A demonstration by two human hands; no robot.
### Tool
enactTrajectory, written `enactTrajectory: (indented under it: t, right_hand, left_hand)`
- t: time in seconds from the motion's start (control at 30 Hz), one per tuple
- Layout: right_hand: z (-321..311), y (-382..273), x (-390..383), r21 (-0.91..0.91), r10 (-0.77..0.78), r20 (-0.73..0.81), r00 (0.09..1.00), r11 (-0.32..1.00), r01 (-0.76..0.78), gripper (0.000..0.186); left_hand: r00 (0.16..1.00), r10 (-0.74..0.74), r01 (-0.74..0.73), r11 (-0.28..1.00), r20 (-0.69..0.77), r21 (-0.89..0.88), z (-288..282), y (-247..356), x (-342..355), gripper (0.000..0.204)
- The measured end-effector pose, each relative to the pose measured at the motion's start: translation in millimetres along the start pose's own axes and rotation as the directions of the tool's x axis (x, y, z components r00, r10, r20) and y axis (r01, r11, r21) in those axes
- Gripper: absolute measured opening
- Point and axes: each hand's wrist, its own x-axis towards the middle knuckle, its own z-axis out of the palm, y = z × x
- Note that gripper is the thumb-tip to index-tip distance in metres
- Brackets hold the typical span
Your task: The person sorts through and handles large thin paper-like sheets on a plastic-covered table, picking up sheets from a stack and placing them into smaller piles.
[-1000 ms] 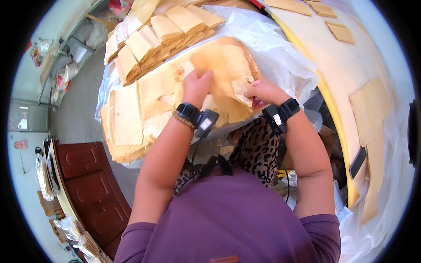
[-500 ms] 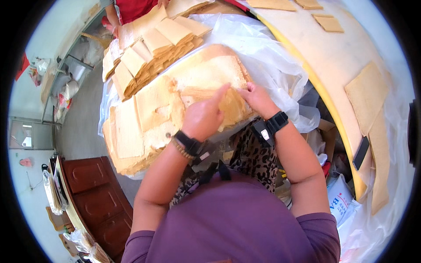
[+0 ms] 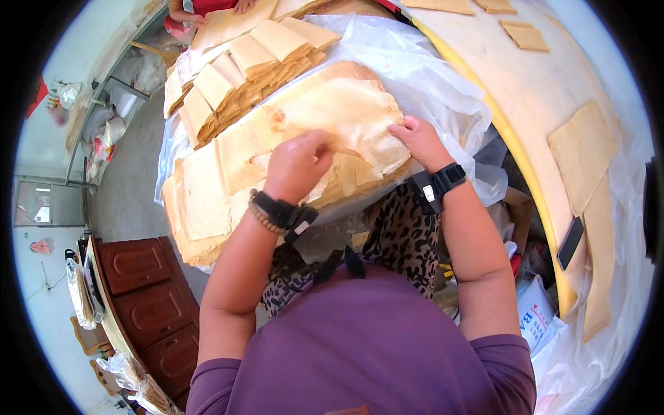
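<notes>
Far left, the dark red-brown wooden cabinet (image 3: 142, 287) stood on the floor, well apart from my work. Nearer, the low heap of flat pale-yellow thin sheets (image 3: 207, 187) lay on clear plastic film (image 3: 443, 83), w/ folded yellow sheet bundles (image 3: 235, 69) stacked behind it.

My left hand (image 3: 299, 164) was curled, fingers pressed together & pinching at the top sheet, approx. at the middle of the wide yellowish-tan sheet stack (image 3: 346, 117) in front of me. Whether I had one layer or two between the fingertips I couldn't tell; the knuckles hid the grip.

My right hand (image 3: 420, 142) lay flatter, fingers pressed down on the stack's right edge, thumb side tucked under the rim, just beside the film.

Risks as I judged them: the sheets looked thin & dry-edged, so a pinch w/ too much pull could have torn the top one at the fold near my left fingers. If two layers had stuck together, both would've lifted & creased. Right hand sat close to the edge; a hard press there might have slid the stack toward the overhang & dragged the loose film along.

Far right, single tan sheets (image 3: 582, 155) lay spread on the curved pale surface (image 3: 484, 76).
</notes>
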Motion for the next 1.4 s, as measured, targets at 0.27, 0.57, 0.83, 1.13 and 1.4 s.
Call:
enactTrajectory:
  t: [0.27, 0.57, 0.83, 1.13, 1.4]
  right_hand:
    - [-15, -20, -2, -0.218, 0.041, 0.057, 0.998, 0.976, -0.027, 0.032]
    - [-40, -1, 27, 0.170, 0.165, 0.211, 0.963, 0.964, -0.202, 0.038]
    - [-47, 6, 16, 0.024, 0.245, 0.176, 0.953, 0.967, -0.253, 0.038]
    - [-34, 10, -44, 0.283, 0.246, 0.156, 0.957, 0.917, -0.282, 0.043]
    - [5, 12, -51, 0.180, 0.142, -0.239, 0.961, 0.979, -0.100, 0.029]
  left_hand:
    - [0.943, -0.234, 0.146, 0.930, -0.238, -0.337, -75, -51, -22, 0.023]
    - [0.710, -0.302, -0.064, 0.872, -0.637, -0.485, -148, -83, -69, 0.034]
    - [0.591, -0.056, 0.239, 0.965, -0.805, 0.109, -140, -60, -97, 0.021]
    - [0.226, -0.280, 0.185, 0.953, -0.933, -0.242, -208, -88, -125, 0.023]
    - [0.538, -0.693, 0.245, 0.673, -0.480, -0.697, -156, -84, -85, 0.033]
